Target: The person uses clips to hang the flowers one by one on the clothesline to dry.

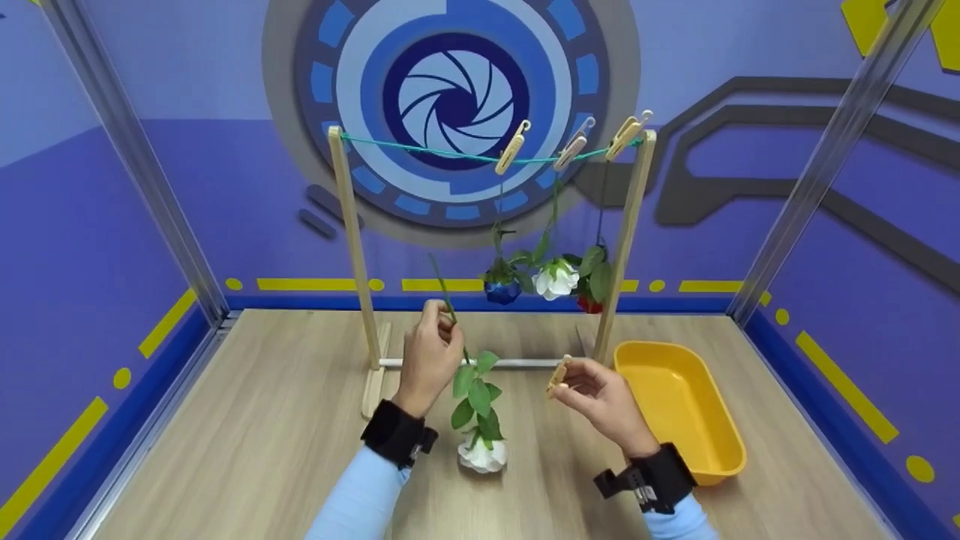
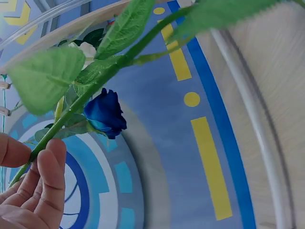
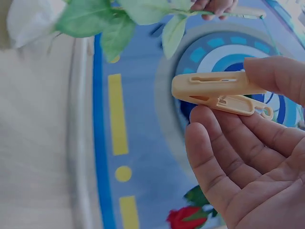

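Observation:
My left hand (image 1: 431, 356) pinches the green stem of a white rose (image 1: 482, 453), whose flower hangs head-down just above the table. In the left wrist view the thumb and fingertips close round the stem (image 2: 71, 110). My right hand (image 1: 606, 401) holds a yellowish clothespin (image 3: 214, 88) between thumb and fingers, to the right of the rose. From a green line (image 1: 450, 152) hang a blue rose (image 1: 502, 286), another white rose (image 1: 556, 280) and a red rose (image 1: 590, 303), all upside down, each under a clothespin (image 1: 513, 148).
Two wooden posts (image 1: 352, 244) carry the line, joined low down by a white rod (image 1: 525, 364). A yellow tray (image 1: 679, 405) stands at the right beside my right hand. Printed panels enclose the wooden table (image 1: 285, 420) at the back and sides.

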The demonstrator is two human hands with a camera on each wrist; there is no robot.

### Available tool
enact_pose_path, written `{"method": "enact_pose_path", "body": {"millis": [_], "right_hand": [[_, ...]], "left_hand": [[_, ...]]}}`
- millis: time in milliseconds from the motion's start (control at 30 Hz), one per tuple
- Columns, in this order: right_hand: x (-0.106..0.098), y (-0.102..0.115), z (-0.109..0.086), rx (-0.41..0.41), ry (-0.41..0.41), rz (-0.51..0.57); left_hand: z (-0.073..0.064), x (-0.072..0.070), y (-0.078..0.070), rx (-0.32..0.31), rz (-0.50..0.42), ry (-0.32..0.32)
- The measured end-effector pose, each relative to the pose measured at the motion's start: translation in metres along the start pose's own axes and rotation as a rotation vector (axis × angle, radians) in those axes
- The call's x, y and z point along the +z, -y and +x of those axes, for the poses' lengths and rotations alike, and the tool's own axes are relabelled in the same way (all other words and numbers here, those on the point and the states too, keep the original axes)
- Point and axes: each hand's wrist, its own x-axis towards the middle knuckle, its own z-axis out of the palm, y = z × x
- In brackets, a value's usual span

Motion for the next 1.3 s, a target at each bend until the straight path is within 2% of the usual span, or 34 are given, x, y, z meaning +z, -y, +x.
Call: {"method": "enact_pose_path", "body": {"millis": [233,433,733,1033,1300], "right_hand": [[-0.006,0.022,0.036,-0.134,0.053,0.003],[-0.013,0.045,0.070,-0.251,0.082,0.020],[-0.026,0.096,0.122,-0.310,0.112,-0.115],[-0.020,0.138,0.169,-0.339,0.124,-0.088],[-0.010,0.169,0.206,-0.367,0.118,-0.072]], "left_hand": [[0.023,-0.005,-0.007,0.106,0.080,0.023],[0.043,-0.009,-0.008,0.139,0.136,0.037],[0.076,-0.018,-0.016,0.174,0.188,0.019],[0.106,-0.024,-0.017,0.123,0.202,0.068],[0.127,-0.030,-0.019,0.025,0.292,0.106]]}}
